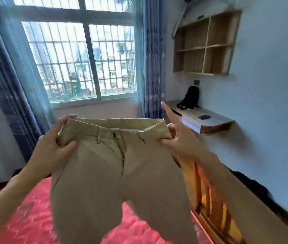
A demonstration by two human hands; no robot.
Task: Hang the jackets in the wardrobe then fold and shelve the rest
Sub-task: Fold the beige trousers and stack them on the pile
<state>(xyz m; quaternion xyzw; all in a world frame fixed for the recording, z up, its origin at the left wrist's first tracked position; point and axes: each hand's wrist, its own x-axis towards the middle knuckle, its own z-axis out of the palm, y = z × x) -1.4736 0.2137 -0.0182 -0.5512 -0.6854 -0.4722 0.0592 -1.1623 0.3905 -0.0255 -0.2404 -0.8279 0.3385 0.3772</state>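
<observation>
A pair of beige trousers [115,173] hangs in front of me, front side toward me, legs dangling over the red bed [25,217]. My left hand [55,143] grips the left end of the waistband, thumb on the front and fingers curled over the top. My right hand [176,138] pinches the right end of the waistband between thumb and lower fingers, while its index finger sticks out straight toward the window. The fly is partly open. No wardrobe or jacket is in view.
A barred window [79,64] with blue curtains [153,67] fills the wall ahead. At right are an open wooden wall shelf [206,44] and a wall-mounted desk [204,120] bearing a black bag [190,97]. The wooden bed frame [215,208] and a dark cloth [250,184] lie at right.
</observation>
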